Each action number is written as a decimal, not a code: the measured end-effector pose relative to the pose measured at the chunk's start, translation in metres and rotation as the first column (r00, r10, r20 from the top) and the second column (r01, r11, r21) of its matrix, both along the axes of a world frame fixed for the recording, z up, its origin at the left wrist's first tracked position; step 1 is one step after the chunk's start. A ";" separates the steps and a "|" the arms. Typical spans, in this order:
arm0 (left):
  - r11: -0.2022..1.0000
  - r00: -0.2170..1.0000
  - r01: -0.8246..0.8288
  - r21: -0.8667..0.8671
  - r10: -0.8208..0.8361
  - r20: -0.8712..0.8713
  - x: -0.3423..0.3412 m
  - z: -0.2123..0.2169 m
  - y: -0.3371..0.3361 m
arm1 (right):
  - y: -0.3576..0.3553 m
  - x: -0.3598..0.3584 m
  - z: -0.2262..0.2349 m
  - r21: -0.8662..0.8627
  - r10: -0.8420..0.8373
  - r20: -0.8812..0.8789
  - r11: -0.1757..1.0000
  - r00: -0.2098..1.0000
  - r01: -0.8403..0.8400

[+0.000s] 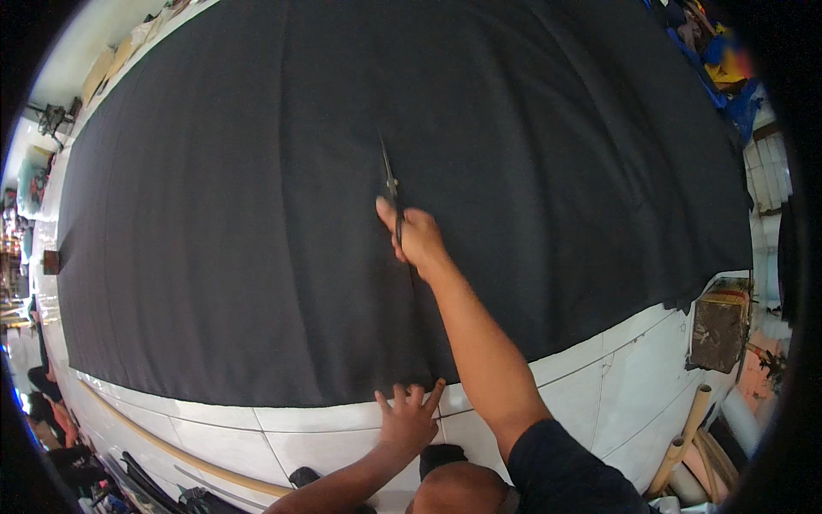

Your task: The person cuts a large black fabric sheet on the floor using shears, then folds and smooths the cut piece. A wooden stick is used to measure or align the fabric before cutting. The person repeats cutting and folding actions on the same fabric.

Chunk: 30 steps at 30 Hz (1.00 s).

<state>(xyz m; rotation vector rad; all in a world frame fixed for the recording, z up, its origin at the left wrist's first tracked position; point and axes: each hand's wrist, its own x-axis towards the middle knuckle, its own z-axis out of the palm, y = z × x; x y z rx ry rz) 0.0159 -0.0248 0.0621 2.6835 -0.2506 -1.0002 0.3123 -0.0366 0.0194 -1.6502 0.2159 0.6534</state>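
Note:
A large sheet of black fabric lies spread over white floor tiles, with a few soft folds running through it. My right hand reaches over its middle, fingers wrapped round the handles of a pair of scissors. The blades point away from me and look nearly closed. Behind the scissors, a thin dark line runs down the fabric toward its near edge; whether it is a cut I cannot tell for sure. At that near edge my left hand lies flat with its fingers spread, fingertips on the fabric's border.
A long tan pole lies along the near left side. To the right sit a brown block beside the fabric's corner and several cardboard tubes. A small brown block rests at the left edge. Colourful cloths are heaped at far right.

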 end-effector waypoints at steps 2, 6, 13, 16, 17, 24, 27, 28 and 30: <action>0.999 0.999 0.034 0.042 -0.034 0.013 0.002 0.001 -0.002 | 0.009 0.033 0.001 0.000 -0.014 0.009 1.000 1.000 0.014; 0.999 1.000 0.025 0.037 -0.025 0.015 0.000 -0.001 0.000 | 0.024 0.047 -0.008 -0.083 -0.017 0.106 0.996 0.994 0.026; 1.000 0.996 0.005 0.030 -0.008 0.085 -0.004 -0.004 0.002 | 0.041 0.083 -0.002 -0.029 -0.014 0.032 0.999 0.999 0.015; 0.999 0.998 0.024 0.028 -0.026 0.051 -0.003 -0.005 0.000 | 0.055 0.126 0.008 0.036 -0.051 0.023 0.998 0.998 0.050; 0.999 0.999 0.045 0.025 -0.045 0.005 -0.001 -0.003 0.000 | 0.056 0.138 0.009 0.022 -0.055 0.018 0.998 0.998 0.054; 0.999 0.999 0.025 -0.039 -0.027 -0.041 0.014 0.004 0.012 | 0.069 0.146 -0.008 0.029 -0.043 0.071 0.999 0.997 0.041; 0.875 0.838 -0.456 -0.162 0.361 -0.409 0.128 0.048 0.045 | 0.059 0.151 -0.011 0.095 -0.077 0.038 0.993 0.996 0.073; 0.841 0.874 -0.468 -0.271 0.486 -0.001 0.153 0.034 0.061 | 0.058 0.153 -0.012 0.101 -0.072 0.037 0.993 0.997 0.068; 0.837 0.681 -0.433 -0.334 0.546 0.487 0.237 -0.006 0.088 | 0.053 0.155 -0.012 0.112 -0.086 0.027 0.990 0.996 0.082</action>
